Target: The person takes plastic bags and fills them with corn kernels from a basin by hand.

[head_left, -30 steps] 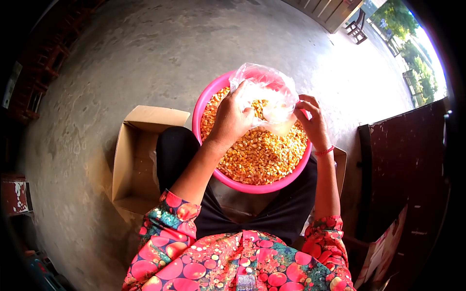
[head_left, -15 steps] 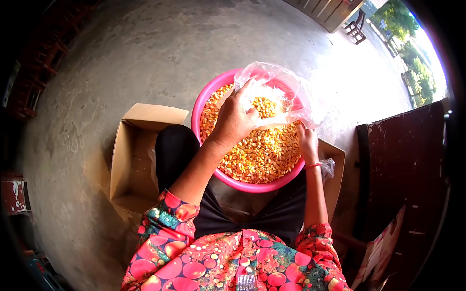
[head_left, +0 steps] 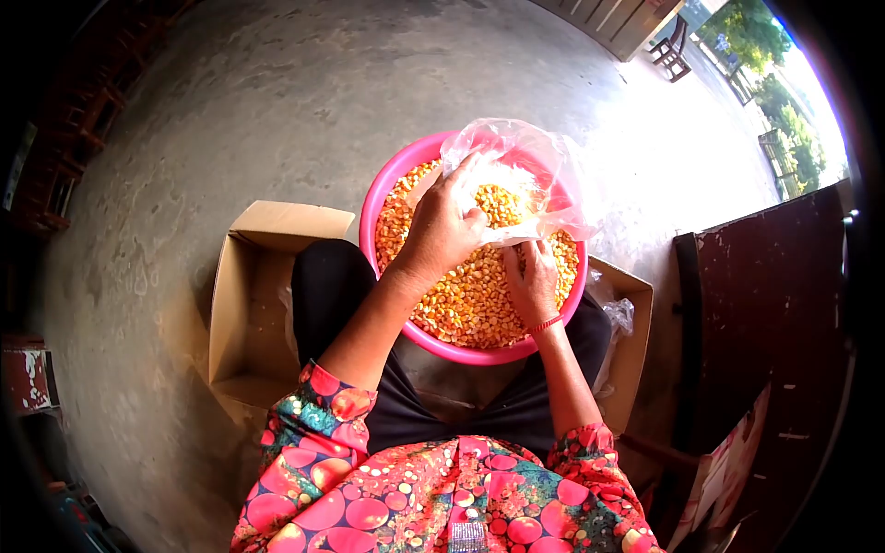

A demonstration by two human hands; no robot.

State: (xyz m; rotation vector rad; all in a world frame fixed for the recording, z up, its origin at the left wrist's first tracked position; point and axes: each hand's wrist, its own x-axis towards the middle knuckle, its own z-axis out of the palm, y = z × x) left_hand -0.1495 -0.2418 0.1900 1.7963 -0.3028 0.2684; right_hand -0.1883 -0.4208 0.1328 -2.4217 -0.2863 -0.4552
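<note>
A pink basin (head_left: 371, 217) full of yellow corn kernels (head_left: 470, 300) rests between my knees. Over its far part, a clear plastic bag (head_left: 564, 170) with some kernels inside is held up by its rim. My left hand (head_left: 441, 229) grips the near-left side of that rim, with fingers partly inside the bag. Just below the bag's near edge, my right hand (head_left: 532, 288), wearing a red bracelet, lies on the loose kernels. Its fingers stretch forward and the thumb stands apart; the fingertips are partly hidden by kernels and plastic.
An open cardboard box (head_left: 241, 313) stands left of my legs. Another cardboard box (head_left: 634, 346) with crumpled clear plastic (head_left: 616, 318) is on the right. Dark red furniture (head_left: 765, 313) borders the right side. A wooden chair (head_left: 671, 55) stands far off near the bright doorway.
My right hand has moved left and slightly down, from the bag's right side onto the kernels in the basin. My left hand still holds the bag in nearly the same place.
</note>
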